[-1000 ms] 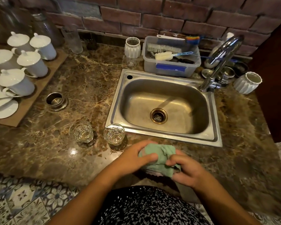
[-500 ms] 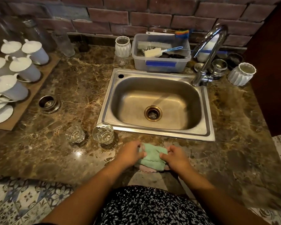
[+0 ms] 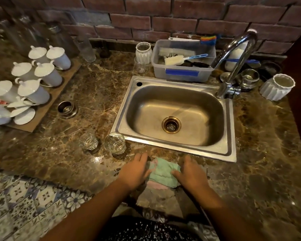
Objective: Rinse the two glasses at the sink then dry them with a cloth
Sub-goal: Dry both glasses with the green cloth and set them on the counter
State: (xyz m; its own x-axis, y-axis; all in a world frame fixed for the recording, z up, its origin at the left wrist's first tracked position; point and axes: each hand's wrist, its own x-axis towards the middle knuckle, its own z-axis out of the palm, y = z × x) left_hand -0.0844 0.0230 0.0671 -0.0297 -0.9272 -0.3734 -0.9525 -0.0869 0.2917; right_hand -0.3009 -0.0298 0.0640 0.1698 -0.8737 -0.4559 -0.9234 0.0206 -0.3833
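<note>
Left hand (image 3: pixel 135 169) and right hand (image 3: pixel 189 173) press flat, fingers straight, on the green cloth (image 3: pixel 163 172) at the near edge of the surface (image 3: pixel 94 94), gripping nothing. Left glass (image 3: pixel 88 141) and right glass (image 3: pixel 115 143) stand by the near left corner of the sink (image 3: pixel 122 122); a hasty left-hand sweep could topple either.

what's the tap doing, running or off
Off: no stream falls from the faucet, and the sink basin shows no water flowing toward the drain.
</note>
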